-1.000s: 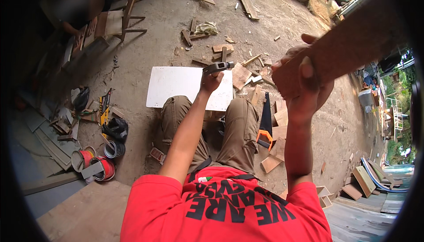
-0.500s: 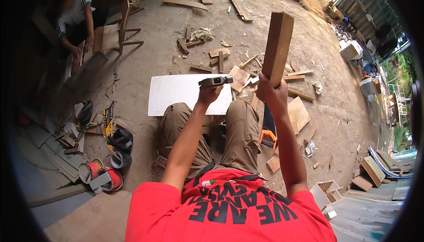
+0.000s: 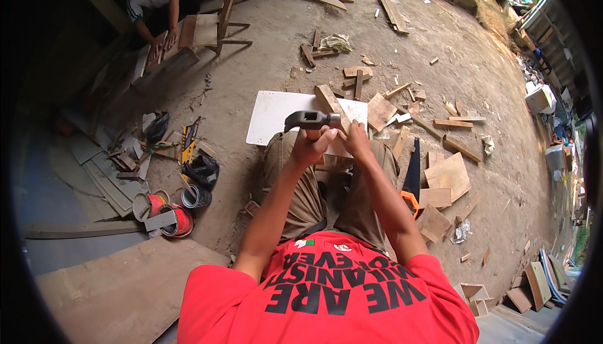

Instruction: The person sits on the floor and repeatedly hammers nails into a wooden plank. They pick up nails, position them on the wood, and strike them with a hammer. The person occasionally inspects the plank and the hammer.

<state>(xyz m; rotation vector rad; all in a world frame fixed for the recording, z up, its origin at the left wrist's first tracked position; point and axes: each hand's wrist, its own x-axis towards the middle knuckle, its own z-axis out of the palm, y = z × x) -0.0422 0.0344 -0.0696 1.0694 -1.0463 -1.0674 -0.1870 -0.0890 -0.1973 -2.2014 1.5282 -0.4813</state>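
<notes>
A squared wooden block (image 3: 328, 98) lies slantwise over the white board (image 3: 271, 113) in front of the person's knees; whether it rests flat on the board cannot be told. The right hand (image 3: 356, 140) grips the block's near end, though its fingers are partly hidden. Just beside it, the left hand (image 3: 309, 148) is closed round the handle of a claw hammer (image 3: 311, 120), high up near the head, which covers part of the block in this view.

As for progress, tool and block are both in hand, but no nail, joint or fastening can be made out, so nothing appears joined yet; how much remains cannot be judged from here.

To the right of the knees lies a handsaw (image 3: 412, 171) with an orange handle, near a pale plywood offcut (image 3: 450, 174). To the left stand red tins (image 3: 183, 221) beside a black plastic bag (image 3: 202, 171). Farther off, at upper left, a co-worker's hands (image 3: 164, 44) rest on wooden boards.
</notes>
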